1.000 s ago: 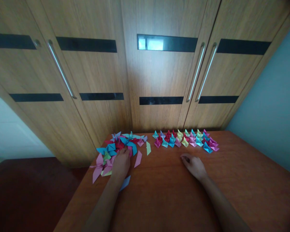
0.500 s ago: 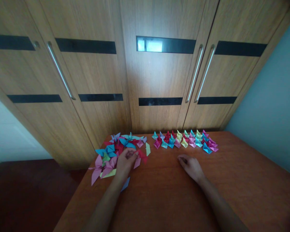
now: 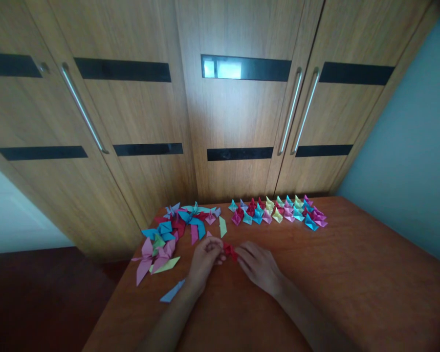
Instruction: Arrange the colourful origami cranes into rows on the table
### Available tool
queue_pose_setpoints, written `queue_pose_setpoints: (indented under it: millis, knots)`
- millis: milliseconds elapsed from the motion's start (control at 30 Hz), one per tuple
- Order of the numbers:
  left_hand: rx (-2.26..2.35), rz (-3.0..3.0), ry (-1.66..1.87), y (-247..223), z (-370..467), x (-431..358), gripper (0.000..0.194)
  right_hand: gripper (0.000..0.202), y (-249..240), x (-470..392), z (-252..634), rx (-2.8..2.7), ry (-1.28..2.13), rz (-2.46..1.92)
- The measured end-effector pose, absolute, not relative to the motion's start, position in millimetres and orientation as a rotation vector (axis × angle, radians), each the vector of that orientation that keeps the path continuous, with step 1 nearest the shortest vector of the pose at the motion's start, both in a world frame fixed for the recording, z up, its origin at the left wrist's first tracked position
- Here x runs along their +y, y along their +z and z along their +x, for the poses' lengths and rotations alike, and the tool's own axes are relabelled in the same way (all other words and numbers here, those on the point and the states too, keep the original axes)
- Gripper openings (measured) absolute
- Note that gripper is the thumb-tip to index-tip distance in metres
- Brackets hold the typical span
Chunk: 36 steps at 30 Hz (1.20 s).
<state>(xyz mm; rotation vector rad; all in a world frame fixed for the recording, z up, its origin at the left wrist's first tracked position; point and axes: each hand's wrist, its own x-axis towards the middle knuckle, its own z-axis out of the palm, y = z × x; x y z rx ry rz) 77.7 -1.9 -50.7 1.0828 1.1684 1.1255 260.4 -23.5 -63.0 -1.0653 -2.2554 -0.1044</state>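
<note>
The left hand curls with thumb and fingers pinching one end of a red folded paper, while the right hand pinches the other end with longer, straighter fingers. The red piece sits between both hands, over the near middle of the worktop; it looks small, creased and angular, though the fingers hide its full shape.

To the left lies a loose heap of folded paper, matte and crisp-edged, in blue, red, green and pink, with pointed flaps overlapping. A pink star-like form spreads long petals at its near side. A pale blue strip with slanted ends lies near the left forearm, and a pale yellow-green strip lies flat beyond the left hand.

Small peaked paper shapes stand in close rows toward the back, boat-like, in many colours. The worktop is smooth, reddish-brown and faintly grained. Behind it rises a wood-grained wardrobe with glossy black bands and slim metal bar handles
</note>
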Motion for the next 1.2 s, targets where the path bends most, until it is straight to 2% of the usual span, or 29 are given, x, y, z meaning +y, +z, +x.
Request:
queue_pose_setpoints:
  millis: [233,367,500,667,767,900,1200]
  knots:
    - [1.061,1.336,1.056,-55.0,81.4,-1.6,0.025,0.019,-71.4,-16.3,277.4,-2.026,0.14,-1.131]
    - [1.133,1.572,1.034,-59.3,79.4,-0.4,0.021,0.015,-75.4,-13.8,283.7,-2.097,0.32,-1.191]
    - [1.177,1.641,1.056,-64.1,79.1,-0.9,0.025,0.016,-75.0,-8.9,296.3,-2.108,0.406,-1.247]
    - [1.272,1.716,1.1,-67.5,80.6,-5.8,0.023,0.026,-72.0,5.0,346.1,-1.724,0.296,-1.427]
    - [1.268,1.792,1.086,-68.3,81.0,-8.9,0.021,0.036,-76.3,10.3,390.7,-1.419,0.102,-1.69]
    - [1.27,1.806,1.07,-69.4,81.0,-9.1,0.021,0.037,-84.2,9.7,435.6,-1.25,-0.037,-2.106]
    - [1.25,1.886,0.988,-71.0,82.3,-8.2,0.023,0.046,-84.6,13.6,440.2,-1.229,0.108,-2.514]
